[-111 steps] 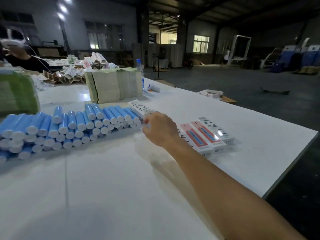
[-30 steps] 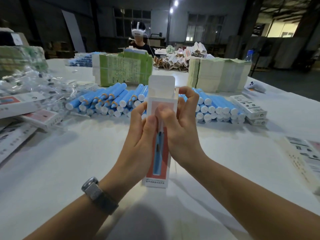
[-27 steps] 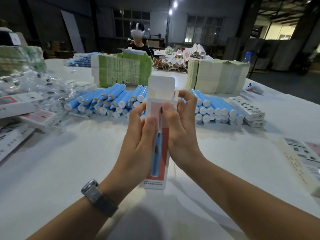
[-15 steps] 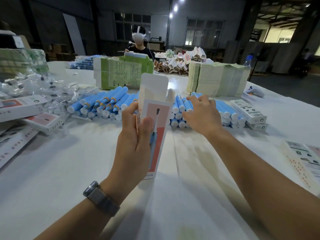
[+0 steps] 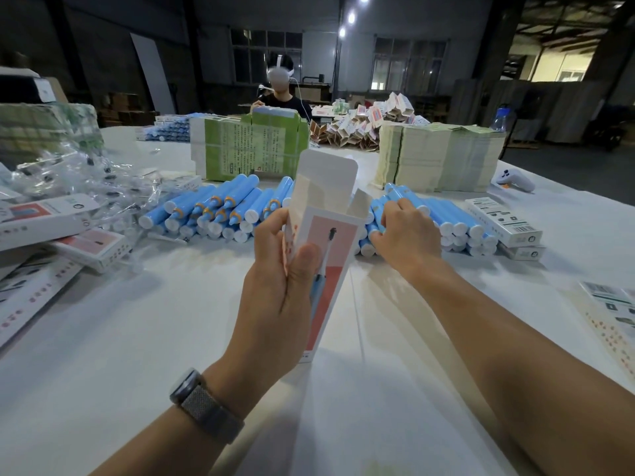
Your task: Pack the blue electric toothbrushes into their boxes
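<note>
White table fills most of your view, its near and left edges cut off. Across the middle lies the pile of blue toothbrush handles, stacked on their sides; your box and right hand hide the centre of it. Behind: an opened green carton covered in small print, too fine to read, and a pale stack of flat leaflets, print also unreadable. Far left a heap of clear plastic bags, contents hard to make out, plus finished boxes partly cut off by the frame. At right, two white boxes with barcodes, text illegible.

Your left hand grips the upright box, thumb on the front, fingers curled behind; the top flap stands open, the lower end is hidden behind your palm. The front shows a toothbrush picture on pink and red; small writing along the bottom edge can't be read.

Your right hand is on the pile, fingers curled over the handles; whether it grips one, can't tell. Grey watch on your left wrist.
</note>
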`<state>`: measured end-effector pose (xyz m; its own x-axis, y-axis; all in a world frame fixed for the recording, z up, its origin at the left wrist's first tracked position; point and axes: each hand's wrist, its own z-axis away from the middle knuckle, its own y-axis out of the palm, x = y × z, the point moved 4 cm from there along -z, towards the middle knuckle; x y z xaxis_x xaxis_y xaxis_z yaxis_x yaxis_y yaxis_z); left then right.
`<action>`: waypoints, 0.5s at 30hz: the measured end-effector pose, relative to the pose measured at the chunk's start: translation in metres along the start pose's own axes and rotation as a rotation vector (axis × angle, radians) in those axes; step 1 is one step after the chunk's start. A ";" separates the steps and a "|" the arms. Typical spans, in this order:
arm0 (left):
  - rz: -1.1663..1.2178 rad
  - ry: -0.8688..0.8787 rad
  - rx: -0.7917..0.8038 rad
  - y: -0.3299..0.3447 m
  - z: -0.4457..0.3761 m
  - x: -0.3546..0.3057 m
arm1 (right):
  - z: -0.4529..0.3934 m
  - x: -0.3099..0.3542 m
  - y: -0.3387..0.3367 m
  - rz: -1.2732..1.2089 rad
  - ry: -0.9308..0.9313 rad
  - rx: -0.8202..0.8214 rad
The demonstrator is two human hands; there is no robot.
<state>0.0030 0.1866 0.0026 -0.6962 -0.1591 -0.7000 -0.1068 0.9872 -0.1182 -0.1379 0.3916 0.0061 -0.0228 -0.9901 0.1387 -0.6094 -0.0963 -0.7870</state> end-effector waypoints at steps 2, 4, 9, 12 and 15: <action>0.019 -0.004 0.009 0.001 0.000 0.001 | -0.002 -0.001 -0.002 -0.071 0.044 0.034; 0.021 -0.005 0.018 0.001 0.000 0.001 | -0.003 -0.005 -0.003 -0.221 0.161 0.108; 0.036 0.001 0.010 0.001 0.000 -0.001 | 0.008 -0.015 -0.016 -1.242 0.714 0.332; 0.046 0.003 0.013 0.000 -0.001 -0.001 | 0.020 -0.012 -0.035 -1.656 0.904 0.311; 0.037 0.003 0.009 0.000 0.000 -0.001 | 0.033 0.005 -0.058 -1.904 0.837 0.390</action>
<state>0.0031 0.1871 0.0033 -0.7017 -0.1221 -0.7019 -0.0741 0.9924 -0.0985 -0.0761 0.3889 0.0329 -0.0556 0.5859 0.8085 -0.1522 -0.8052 0.5731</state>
